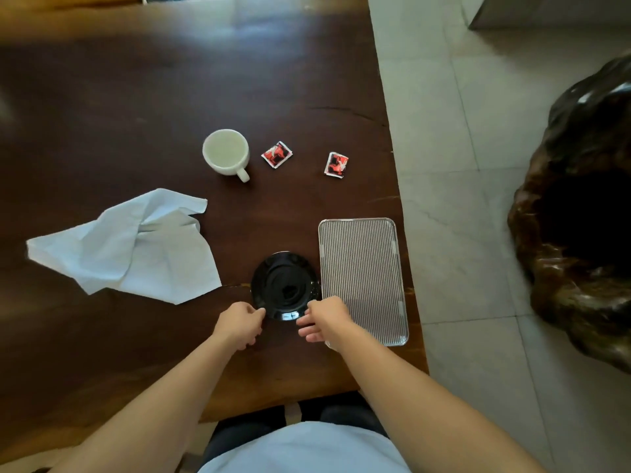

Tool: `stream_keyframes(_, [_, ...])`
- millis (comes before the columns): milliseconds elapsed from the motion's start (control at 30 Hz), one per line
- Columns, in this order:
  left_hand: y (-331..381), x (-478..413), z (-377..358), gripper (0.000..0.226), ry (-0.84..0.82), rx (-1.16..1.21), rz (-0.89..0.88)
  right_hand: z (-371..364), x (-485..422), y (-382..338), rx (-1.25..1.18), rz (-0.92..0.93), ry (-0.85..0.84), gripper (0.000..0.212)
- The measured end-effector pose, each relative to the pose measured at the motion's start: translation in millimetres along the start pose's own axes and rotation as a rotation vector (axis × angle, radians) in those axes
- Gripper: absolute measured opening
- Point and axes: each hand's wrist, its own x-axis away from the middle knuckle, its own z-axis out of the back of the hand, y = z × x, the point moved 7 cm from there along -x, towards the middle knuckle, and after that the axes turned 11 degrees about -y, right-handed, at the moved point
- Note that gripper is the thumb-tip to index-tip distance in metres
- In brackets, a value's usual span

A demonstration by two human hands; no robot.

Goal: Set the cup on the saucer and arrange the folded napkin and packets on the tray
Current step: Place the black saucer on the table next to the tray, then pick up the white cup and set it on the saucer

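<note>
A black saucer (285,285) lies on the dark wooden table (136,114) close to the near edge. My left hand (239,324) pinches its near-left rim with curled fingers. My right hand (324,319) holds the near-right rim, thumb on top and fingers reaching under. The white cup (226,155) stands upright and empty farther back, handle toward me. Two red packets (276,154) (336,164) lie to the cup's right. A pale blue napkin (133,247) lies unfolded and crumpled at the left. The ribbed metal tray (362,278) sits right beside the saucer and holds nothing.
The table's right edge runs just past the tray, with grey floor tiles (461,199) beyond. A large dark carved wooden stump (580,216) stands on the floor at the right. My lap and light shirt fill the bottom of the view.
</note>
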Motion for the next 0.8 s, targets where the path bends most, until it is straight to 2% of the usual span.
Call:
stream_keyframes(367, [32.4,29.6,73.6,0.014,0.11,0.13,-0.159,-11.3,34.7,-111.1,0.29,0.244,-0.027,0.015])
stream_keyframes(567, [51.4,24.7,123.8,0.01,0.15,0.149,-0.23,-28.7,46.3,-175.5,0.575,0.38,0.053,0.013])
stream_keyframes(800, [82.4,2.8,183.1,0.007,0.204,0.129,-0.289,-48.0,38.6,-242.8,0.764,0.427,0.122,0.01])
